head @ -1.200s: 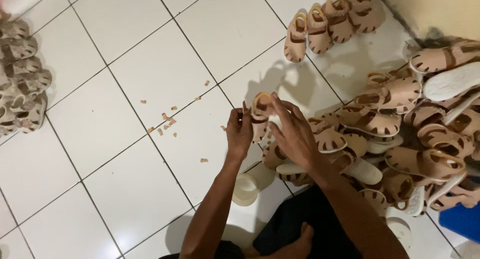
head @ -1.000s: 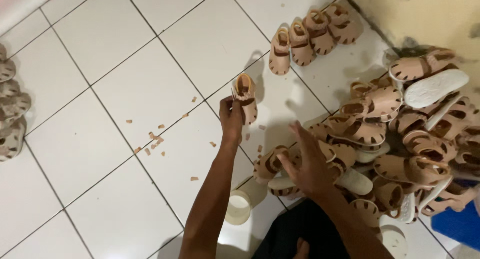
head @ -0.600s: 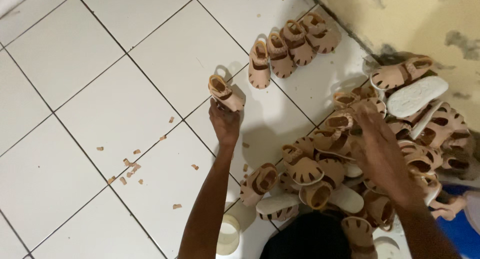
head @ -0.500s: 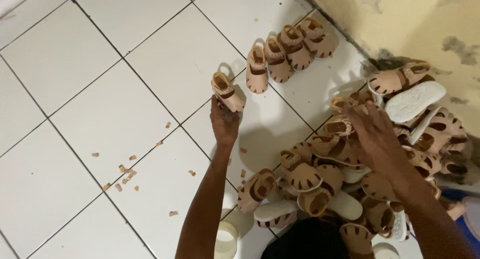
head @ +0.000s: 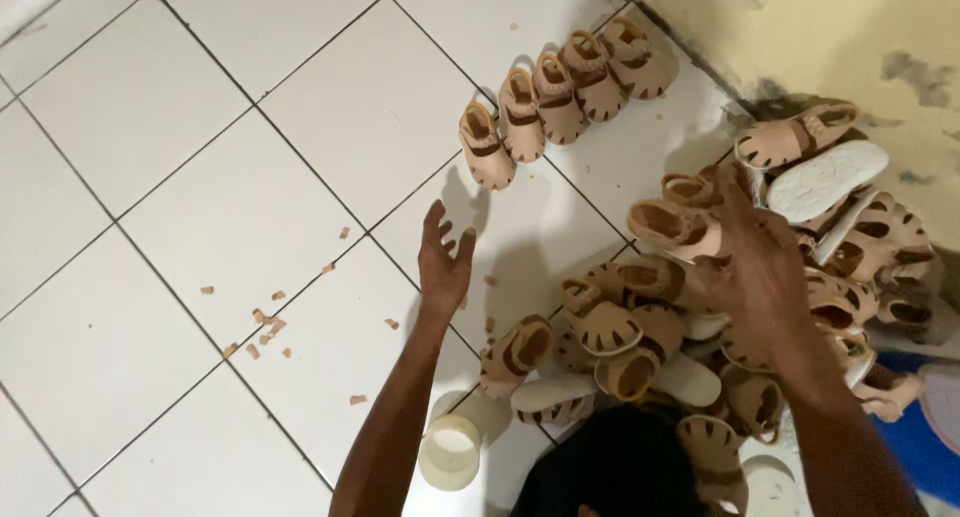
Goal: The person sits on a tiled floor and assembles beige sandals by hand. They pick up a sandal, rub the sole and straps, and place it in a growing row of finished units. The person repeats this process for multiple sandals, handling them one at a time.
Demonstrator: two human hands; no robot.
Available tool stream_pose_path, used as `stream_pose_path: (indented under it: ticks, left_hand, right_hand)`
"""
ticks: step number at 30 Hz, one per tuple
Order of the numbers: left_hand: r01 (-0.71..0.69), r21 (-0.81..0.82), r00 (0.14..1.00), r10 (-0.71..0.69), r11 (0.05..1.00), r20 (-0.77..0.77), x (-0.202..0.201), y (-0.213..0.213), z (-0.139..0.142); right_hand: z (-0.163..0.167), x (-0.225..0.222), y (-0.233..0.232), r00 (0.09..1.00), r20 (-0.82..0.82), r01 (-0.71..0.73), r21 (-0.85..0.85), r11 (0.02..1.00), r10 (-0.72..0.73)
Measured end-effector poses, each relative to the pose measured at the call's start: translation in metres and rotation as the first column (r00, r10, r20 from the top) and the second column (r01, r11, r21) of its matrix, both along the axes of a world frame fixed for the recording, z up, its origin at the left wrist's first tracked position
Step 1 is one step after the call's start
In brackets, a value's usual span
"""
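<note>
Open white tile floor (head: pixel 230 217) left; sandal pile (head: pixel 720 307) and wall (head: pixel 800 37) crowding right.

We see a small tan sandal (head: pixel 675 227) lifted above the pile of sandals (head: pixel 700 327) at the right of the frame, lying almost level. Five similar sandals (head: pixel 555 97) stand in a slanting row on the white tiles, upper centre.

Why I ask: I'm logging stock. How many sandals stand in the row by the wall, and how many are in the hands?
Row sandals: 5
Held sandal, in right hand: 1
In left hand: 0
Total: 6
The pile is too tangled to count.
</note>
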State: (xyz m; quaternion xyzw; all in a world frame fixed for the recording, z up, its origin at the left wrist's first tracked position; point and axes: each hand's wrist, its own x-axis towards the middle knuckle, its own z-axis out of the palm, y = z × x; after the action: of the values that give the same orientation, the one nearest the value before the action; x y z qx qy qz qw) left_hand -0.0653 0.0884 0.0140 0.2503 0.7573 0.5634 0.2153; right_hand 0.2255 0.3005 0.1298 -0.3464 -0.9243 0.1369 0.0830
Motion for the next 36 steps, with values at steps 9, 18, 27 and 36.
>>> stream_pose_path:
  ticks: [9, 18, 27, 36]
  left_hand:
    - [0.097, 0.197, 0.813, -0.191, 0.976, 0.549, 0.133, -0.085, 0.121]
    - [-0.054, 0.177, 0.884, -0.036, 0.983, 0.466, 0.168, -0.190, 0.183]
    - [0.009, 0.247, 0.979, -0.059, 0.969, 0.197, 0.205, -0.246, 0.195]
    - [0.057, 0.302, 0.997, -0.070, 0.952, 0.031, 0.191, -0.291, 0.148]
  right_hand:
    - [0.054, -0.048, -0.168, 0.824, -0.548, -0.164, -0.476, 0.864, -0.145]
    - [0.105, -0.021, -0.257, 0.748, -0.651, -0.389, -0.272, 0.880, 0.129]
    - [0.099, -0.031, -0.304, 0.624, -0.422, -0.609, 0.266, 0.747, 0.658]
    - [0.063, -0.047, -0.313, 0.587, -0.682, -0.756, -0.268, 0.598, 0.436]
